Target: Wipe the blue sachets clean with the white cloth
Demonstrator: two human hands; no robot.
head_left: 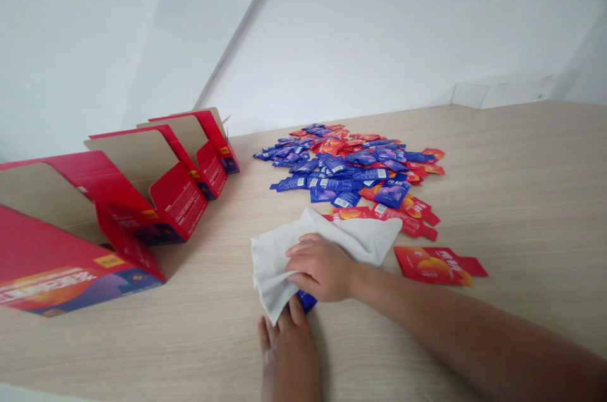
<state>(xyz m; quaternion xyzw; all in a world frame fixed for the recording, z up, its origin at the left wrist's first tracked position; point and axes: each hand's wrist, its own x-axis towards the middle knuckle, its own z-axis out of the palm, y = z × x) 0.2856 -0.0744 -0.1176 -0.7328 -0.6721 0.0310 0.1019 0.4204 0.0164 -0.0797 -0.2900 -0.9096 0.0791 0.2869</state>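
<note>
- Wooden tabletop [526,181] bears spread packets [336,184], perhaps for easy reach.
- Right hand [322,268] grips cloth [275,256] from above.
- Left hand [290,351] seemingly steadies blue packet [308,302]; grip hidden.

This looks like a plain indoor workroom, though an office cannot be ruled out. Beneath the fingers [300,261] spreads a pale wood-grain tabletop [208,332]; to their left stand open red-and-blue printed cardboard boxes [179,194] in a row; beyond them lies a large heap of flat, glossy blue and red packets [337,165], backed by a smooth white wall [379,29].
</note>
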